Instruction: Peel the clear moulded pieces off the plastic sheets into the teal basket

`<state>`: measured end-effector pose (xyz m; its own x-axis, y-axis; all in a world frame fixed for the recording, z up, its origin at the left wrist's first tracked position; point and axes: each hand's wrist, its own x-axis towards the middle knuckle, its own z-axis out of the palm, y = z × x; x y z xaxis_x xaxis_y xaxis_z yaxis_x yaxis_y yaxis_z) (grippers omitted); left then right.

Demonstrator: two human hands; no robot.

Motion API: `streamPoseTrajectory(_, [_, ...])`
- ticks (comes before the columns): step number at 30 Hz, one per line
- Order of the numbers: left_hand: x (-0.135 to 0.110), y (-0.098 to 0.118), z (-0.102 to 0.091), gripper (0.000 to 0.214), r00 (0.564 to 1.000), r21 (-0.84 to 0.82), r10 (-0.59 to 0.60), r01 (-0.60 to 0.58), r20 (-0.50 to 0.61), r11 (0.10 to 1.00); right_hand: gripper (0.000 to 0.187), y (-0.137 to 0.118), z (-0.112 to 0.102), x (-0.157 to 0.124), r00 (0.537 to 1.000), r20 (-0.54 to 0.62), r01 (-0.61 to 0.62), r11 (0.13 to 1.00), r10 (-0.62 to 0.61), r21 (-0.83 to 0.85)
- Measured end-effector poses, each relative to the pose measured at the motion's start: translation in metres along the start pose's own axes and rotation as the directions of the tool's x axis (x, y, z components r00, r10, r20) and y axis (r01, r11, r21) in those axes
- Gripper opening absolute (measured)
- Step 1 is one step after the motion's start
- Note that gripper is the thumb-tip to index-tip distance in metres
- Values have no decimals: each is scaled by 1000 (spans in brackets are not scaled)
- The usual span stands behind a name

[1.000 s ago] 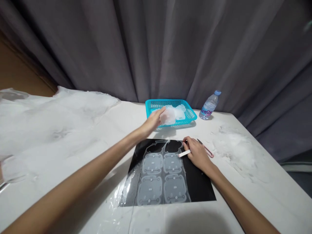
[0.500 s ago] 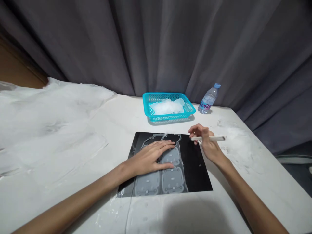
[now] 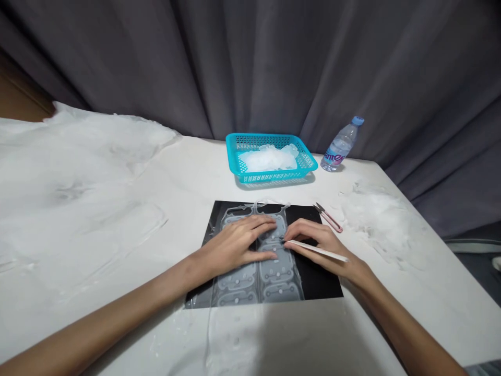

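Observation:
A translucent plastic sheet [image 3: 260, 279] with several rounded-square cut shapes lies on a black mat [image 3: 317, 279] in front of me. My left hand [image 3: 237, 243] rests flat on the sheet, fingers stretched out, pressing it down. My right hand [image 3: 323, 245] pinches a thin white stick tool [image 3: 319, 250], whose tip touches the sheet just right of my left fingers. Small pink-handled snips [image 3: 327, 217] lie on the table beside the mat's far right corner.
A turquoise basket [image 3: 235, 151] holding clear plastic pieces stands behind the mat. A water bottle [image 3: 341, 145] stands to its right. Crumpled clear plastic film [image 3: 78, 167] covers the left of the white table, and scraps [image 3: 376, 219] lie at the right. Grey curtains hang behind.
My left hand left the basket and came down flat on the sheet. My right hand lifted the white tool, then brought its tip down onto the sheet.

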<state>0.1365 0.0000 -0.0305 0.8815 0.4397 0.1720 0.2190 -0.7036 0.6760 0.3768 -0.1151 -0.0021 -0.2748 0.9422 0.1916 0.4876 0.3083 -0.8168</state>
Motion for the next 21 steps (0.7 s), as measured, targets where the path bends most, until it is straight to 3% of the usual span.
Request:
streamPoseTrajectory(5, [-2,-4,5,66,1000,-33,16,-15,21,999,10,4,7,3,998,59,25,1000,-25,-10])
streamPoseTrajectory(21, [-2,-4,7,59,998,31,48,-49,40,998,16,1,13,2,994,79,89,988,-79,-128])
